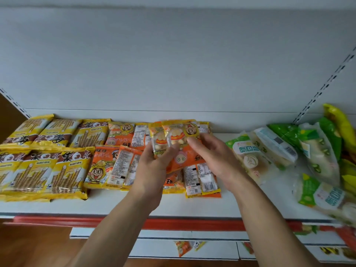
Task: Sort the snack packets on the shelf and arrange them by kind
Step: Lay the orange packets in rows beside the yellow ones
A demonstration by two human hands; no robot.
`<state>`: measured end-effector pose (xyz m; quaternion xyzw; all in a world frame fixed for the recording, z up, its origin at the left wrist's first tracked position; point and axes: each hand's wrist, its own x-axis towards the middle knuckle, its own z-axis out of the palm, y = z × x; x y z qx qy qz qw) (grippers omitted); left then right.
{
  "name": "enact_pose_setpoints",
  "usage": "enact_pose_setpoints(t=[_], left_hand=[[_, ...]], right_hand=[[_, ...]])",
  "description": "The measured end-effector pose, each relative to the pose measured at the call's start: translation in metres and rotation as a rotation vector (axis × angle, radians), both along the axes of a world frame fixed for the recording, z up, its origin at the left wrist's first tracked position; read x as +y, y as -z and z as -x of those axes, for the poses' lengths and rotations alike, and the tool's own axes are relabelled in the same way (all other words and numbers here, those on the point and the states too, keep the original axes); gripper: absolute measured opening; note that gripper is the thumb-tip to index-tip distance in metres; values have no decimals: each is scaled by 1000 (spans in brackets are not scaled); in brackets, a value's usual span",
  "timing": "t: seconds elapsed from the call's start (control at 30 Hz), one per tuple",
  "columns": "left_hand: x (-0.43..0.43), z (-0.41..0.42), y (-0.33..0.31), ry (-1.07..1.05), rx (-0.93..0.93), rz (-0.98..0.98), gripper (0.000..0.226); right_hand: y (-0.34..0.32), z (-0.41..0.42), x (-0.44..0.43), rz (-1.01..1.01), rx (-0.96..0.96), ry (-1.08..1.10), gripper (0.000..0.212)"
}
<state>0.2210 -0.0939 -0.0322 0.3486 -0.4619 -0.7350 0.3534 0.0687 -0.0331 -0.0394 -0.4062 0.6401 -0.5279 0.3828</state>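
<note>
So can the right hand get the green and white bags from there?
Probably yes. The green and white bags lie in the open just beside the right hand, with nothing between them. But that hand is holding an orange packet together with the left hand.

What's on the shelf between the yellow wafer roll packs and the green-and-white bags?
In the head view, orange snack packets fill that stretch, between the yellow wafer roll packs and the green-and-white bags.
</note>
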Motion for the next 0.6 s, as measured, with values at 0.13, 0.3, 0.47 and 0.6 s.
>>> enact_pose_setpoints(t=[0.13,0.3,0.47,0.6], left_hand=[[-16,-23,-1,-220,90,-109,31],[-36,-58,-5,-334,146,-142,31],[-35,-68,-2,-317,157,-134,37],[-34,-66,2,-277,164,-145,32]], right_hand=[[10,6,-20,-33,481,159,28],[26,-3,-63,-295,1041,-102,41],[34,-13,-75,-273,1014,-79,38],[28,-17,-76,-189,1011,-58,28]])
